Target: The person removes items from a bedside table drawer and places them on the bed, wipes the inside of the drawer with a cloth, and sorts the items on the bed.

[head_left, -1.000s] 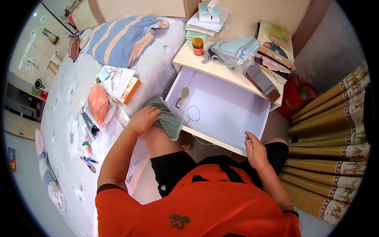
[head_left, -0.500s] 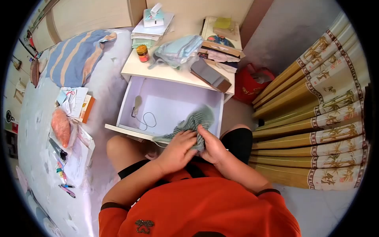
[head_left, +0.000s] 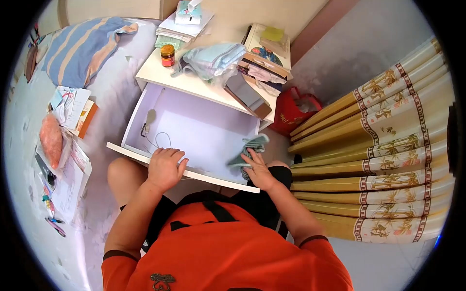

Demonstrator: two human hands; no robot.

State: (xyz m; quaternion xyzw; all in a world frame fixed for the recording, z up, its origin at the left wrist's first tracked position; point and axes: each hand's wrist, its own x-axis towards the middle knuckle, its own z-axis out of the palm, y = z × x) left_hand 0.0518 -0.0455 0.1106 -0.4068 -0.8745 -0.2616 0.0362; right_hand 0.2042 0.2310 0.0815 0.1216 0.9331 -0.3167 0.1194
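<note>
A pale drawer (head_left: 199, 121) stands pulled out between my knees. My left hand (head_left: 166, 167) rests over the drawer's front panel (head_left: 218, 180), fingers bent over its top edge and thumb to the side. At the drawer's right end, my right hand (head_left: 258, 169) holds a crumpled grey-green striped cloth (head_left: 253, 143) against the inside. Part of the cloth is hidden under the fingers. Toward the drawer's left side lie an olive, flat-headed object (head_left: 151, 116) and a thin looped cord (head_left: 164, 139).
On the cabinet top (head_left: 150, 75) sit a jar (head_left: 167, 56), a bagged blue bundle (head_left: 211, 60), a dark box (head_left: 247, 96) and stacked papers. A red bin (head_left: 291, 114) stands at right beside curtains (head_left: 364, 165). The bed (head_left: 109, 102) at left holds papers, pens and a pink bundle (head_left: 51, 140).
My left hand has let go of the cloth and moved left onto the drawer front. The right hand has carried the cloth to the drawer's right side. The view has shifted.
</note>
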